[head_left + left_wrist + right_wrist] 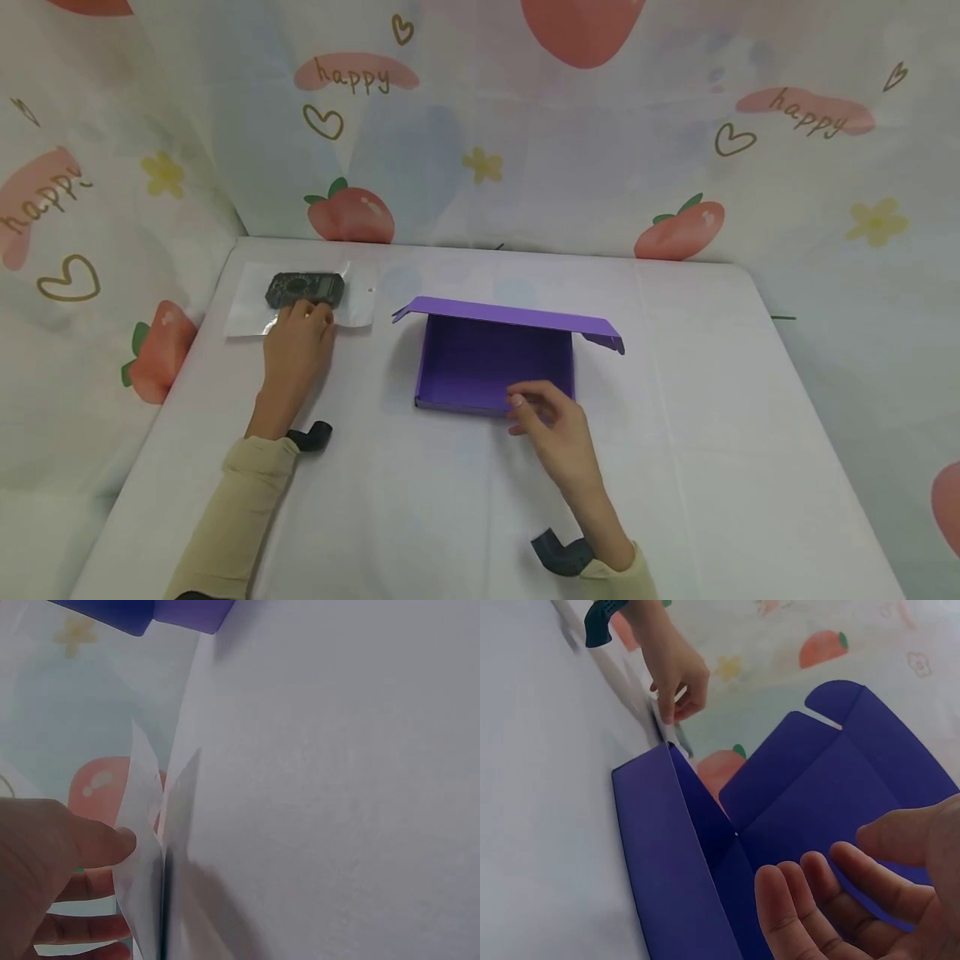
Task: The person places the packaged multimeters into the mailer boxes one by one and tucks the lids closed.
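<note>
A purple cardboard box (495,362) is seen near the middle of the white-covered worktop (712,433), its lid (510,317) raised at the far side and its inside bare as far as the head view shows. To the left of it, well apart, a dark patterned object (305,288) is sealed inside a clear plastic pouch (247,310) that lies flat near the worktop's back left corner.

The left hand (298,346) is laid at the pouch's near edge, with the fingertips touching the pouch just below the dark object. In the left wrist view the thumb (105,841) is pressed against the pouch's thin edge, which looks lifted slightly off the cloth; whether a full pinch is made cannot be told, as the other fingers are mostly hidden behind the film. The right hand (551,421) is held over the box's near wall with the fingers loosely spread and nothing in them; in the right wrist view the open fingers (810,900) are seen just above the box floor, and contact with the wall cannot be confirmed.

As a judgement, the work is at an early stage: the box is opened and standing ready, while the pouch is only being taken up. Carrying it across, laying it in the box and folding the lid down all appear to be left.
</note>
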Demonstrator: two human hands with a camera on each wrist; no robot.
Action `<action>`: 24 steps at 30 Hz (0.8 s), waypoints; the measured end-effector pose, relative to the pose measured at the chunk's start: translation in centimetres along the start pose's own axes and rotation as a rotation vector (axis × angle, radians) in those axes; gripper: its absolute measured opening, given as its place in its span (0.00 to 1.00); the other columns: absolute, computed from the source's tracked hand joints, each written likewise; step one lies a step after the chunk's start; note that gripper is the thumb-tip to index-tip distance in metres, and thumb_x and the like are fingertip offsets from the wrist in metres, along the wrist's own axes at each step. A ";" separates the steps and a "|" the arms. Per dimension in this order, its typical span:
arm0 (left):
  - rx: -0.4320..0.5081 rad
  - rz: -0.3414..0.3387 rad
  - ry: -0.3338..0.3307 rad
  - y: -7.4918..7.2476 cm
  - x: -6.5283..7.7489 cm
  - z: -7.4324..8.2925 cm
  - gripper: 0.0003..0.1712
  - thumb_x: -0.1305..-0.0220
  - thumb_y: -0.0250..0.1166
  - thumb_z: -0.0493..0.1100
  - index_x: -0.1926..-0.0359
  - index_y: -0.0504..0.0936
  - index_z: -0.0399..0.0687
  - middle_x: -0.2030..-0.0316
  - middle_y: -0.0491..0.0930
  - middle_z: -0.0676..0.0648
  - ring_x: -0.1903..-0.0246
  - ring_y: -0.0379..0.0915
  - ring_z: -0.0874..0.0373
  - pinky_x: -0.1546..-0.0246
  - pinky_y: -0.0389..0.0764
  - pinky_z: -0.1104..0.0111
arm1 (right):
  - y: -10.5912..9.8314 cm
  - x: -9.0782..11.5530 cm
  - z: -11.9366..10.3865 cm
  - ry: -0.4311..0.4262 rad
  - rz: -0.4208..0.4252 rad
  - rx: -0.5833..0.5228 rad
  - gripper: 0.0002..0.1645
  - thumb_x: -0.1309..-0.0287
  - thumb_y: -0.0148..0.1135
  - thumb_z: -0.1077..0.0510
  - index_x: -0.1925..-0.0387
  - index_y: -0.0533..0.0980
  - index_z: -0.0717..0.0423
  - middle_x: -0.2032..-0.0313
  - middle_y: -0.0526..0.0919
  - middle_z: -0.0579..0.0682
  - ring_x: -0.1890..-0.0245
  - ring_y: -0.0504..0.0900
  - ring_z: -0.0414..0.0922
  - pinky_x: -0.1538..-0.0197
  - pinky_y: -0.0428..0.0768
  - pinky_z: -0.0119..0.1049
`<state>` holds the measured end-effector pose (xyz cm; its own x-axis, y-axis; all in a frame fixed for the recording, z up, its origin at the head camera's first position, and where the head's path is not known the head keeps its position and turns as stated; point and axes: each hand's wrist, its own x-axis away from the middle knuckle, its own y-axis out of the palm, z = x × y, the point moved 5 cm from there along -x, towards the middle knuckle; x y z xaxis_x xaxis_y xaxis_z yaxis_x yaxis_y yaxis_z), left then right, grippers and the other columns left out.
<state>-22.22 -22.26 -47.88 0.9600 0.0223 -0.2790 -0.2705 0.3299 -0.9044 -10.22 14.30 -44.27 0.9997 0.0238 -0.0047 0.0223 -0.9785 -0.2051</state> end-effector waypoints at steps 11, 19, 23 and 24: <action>0.027 0.084 0.025 -1.4 2.6 0.9 0.05 0.30 0.67 0.39 0.57 0.83 0.42 0.51 0.83 0.35 0.54 0.78 0.36 0.61 0.80 0.47 | 3.4 -0.8 -0.2 0.015 -0.140 -0.073 0.18 0.27 0.62 0.59 0.42 0.78 0.67 0.48 0.86 0.66 0.52 0.87 0.65 0.57 0.89 0.37; 0.041 0.117 0.018 -2.2 4.5 1.6 0.05 0.31 0.69 0.39 0.58 0.84 0.42 0.54 0.84 0.36 0.52 0.79 0.36 0.61 0.81 0.47 | 6.0 -0.9 -1.2 0.037 -0.259 -0.165 0.20 0.24 0.57 0.60 0.38 0.74 0.68 0.44 0.84 0.71 0.48 0.86 0.66 0.55 0.89 0.39; 0.052 0.128 0.003 -2.8 5.4 1.8 0.05 0.32 0.70 0.39 0.59 0.84 0.42 0.54 0.84 0.37 0.51 0.79 0.36 0.61 0.81 0.46 | 7.3 -1.0 -1.4 0.048 -0.310 -0.207 0.23 0.24 0.56 0.60 0.35 0.72 0.70 0.42 0.83 0.71 0.46 0.85 0.67 0.53 0.90 0.41; 0.058 0.129 -0.003 -2.9 5.7 1.8 0.05 0.33 0.70 0.39 0.59 0.84 0.42 0.54 0.84 0.37 0.51 0.79 0.36 0.61 0.81 0.46 | 7.6 -1.1 -1.4 0.048 -0.320 -0.211 0.23 0.24 0.56 0.60 0.35 0.71 0.70 0.42 0.82 0.71 0.46 0.85 0.66 0.52 0.89 0.41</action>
<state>-15.86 -21.39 -46.23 0.9177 0.0712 -0.3908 -0.3874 0.3781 -0.8408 -11.09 6.58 -44.43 0.9412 0.3298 0.0735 0.3295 -0.9440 0.0168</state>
